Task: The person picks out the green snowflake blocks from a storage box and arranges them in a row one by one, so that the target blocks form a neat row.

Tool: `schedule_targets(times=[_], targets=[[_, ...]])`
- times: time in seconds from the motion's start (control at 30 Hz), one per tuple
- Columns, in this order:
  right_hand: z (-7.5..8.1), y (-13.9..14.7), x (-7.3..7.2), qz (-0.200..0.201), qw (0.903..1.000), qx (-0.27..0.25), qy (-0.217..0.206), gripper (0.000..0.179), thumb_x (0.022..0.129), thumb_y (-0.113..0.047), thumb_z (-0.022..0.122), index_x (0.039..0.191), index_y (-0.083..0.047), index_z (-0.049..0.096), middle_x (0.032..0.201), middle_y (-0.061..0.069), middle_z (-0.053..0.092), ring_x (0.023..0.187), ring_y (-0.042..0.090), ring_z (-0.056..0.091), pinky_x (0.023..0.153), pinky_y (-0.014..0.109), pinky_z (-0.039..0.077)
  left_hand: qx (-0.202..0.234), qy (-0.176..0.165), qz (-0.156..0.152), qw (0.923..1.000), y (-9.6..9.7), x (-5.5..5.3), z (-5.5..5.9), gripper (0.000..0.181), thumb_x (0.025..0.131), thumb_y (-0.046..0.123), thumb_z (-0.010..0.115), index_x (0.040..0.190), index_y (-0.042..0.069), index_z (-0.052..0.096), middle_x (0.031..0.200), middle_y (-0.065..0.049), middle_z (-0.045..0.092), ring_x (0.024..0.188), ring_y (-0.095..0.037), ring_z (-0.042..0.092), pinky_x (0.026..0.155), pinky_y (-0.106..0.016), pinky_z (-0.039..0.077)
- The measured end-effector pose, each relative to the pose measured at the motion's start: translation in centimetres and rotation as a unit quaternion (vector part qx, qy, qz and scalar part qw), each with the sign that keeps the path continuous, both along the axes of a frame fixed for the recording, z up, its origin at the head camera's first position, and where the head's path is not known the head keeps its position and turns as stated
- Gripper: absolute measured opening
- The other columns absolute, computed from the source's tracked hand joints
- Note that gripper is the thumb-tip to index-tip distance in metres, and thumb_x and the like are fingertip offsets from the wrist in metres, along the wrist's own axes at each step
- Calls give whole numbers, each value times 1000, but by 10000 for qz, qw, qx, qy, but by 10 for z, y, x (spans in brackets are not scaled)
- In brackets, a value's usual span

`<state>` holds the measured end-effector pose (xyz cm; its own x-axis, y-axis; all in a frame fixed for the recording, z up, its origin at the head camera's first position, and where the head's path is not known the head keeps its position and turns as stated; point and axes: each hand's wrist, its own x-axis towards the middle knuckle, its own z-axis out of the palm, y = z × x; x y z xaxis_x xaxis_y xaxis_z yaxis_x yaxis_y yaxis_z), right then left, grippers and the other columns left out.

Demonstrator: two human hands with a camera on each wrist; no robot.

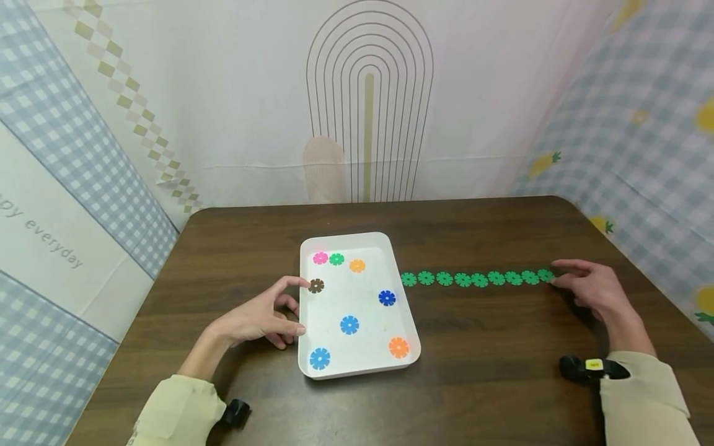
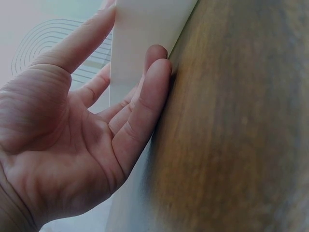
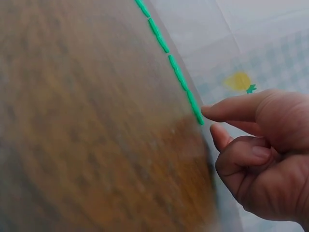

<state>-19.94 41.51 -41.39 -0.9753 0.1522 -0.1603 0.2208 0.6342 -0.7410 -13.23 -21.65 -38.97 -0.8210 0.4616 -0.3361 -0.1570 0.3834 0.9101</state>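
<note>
My left hand [image 1: 256,319] holds the left side of a white plastic tray [image 1: 329,370]. Its thumb and index fingertip lie on the rim, while the other fingers sit against the outer wall in the left wrist view. A row of green notched plastic discs [image 1: 462,280] runs from the tray's right side across the table. At the row's right end, my right hand [image 1: 597,288] has its fingertips right at the last green disc [image 1: 545,275]. In the right wrist view its thumb and finger stand apart beside the row, with other fingers curled.
Inside the tray lie a pink disc [image 1: 320,257], a green disc [image 1: 336,259], a brown disc [image 1: 316,285], a dark blue disc [image 1: 387,298], two light blue discs [image 1: 349,324] and two orange-toned discs [image 1: 398,347]. Curtains hang behind the brown wooden table [image 1: 480,378].
</note>
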Motion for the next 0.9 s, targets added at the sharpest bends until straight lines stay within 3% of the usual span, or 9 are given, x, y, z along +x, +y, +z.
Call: schedule_targets(times=[0.1,0.23,0.47,0.67,0.9], targets=[[9,-5,-1,15,9998,86,164,49,104,-26,66,145,-1,55,89,-15,60,64,12,52,56,32,50,-5,-6,6,10000,0,0,0,87,91,19,85,157,18,29,118,-20,54,77,-27,69,69,-42,64],[27,-18,-5,88,9984,217,521,50,105,-32,67,144,-2,55,88,-14,61,62,12,51,54,34,47,-8,-7,7,10000,0,0,0,87,91,20,86,157,18,28,118,-20,54,77,-27,69,69,-42,64],[68,-60,-12,445,9907,810,994,55,103,-49,65,141,-9,63,112,5,62,93,18,55,66,28,48,-16,-6,10,10000,0,0,0,87,91,20,86,157,19,29,119,-20,54,77,-27,69,69,-43,65],[92,-109,-15,863,9838,662,1424,47,103,-44,69,135,-11,68,106,2,64,91,17,55,67,30,48,-16,-7,17,10000,0,0,-1,87,91,20,86,157,20,29,119,-20,53,78,-27,69,70,-43,65],[105,-167,-24,1405,9739,331,1754,36,101,-33,74,128,-10,73,102,5,67,91,15,58,68,27,48,35,22,-15,10000,0,0,-2,86,92,19,85,157,20,29,118,-20,55,77,-28,69,70,-44,64]])
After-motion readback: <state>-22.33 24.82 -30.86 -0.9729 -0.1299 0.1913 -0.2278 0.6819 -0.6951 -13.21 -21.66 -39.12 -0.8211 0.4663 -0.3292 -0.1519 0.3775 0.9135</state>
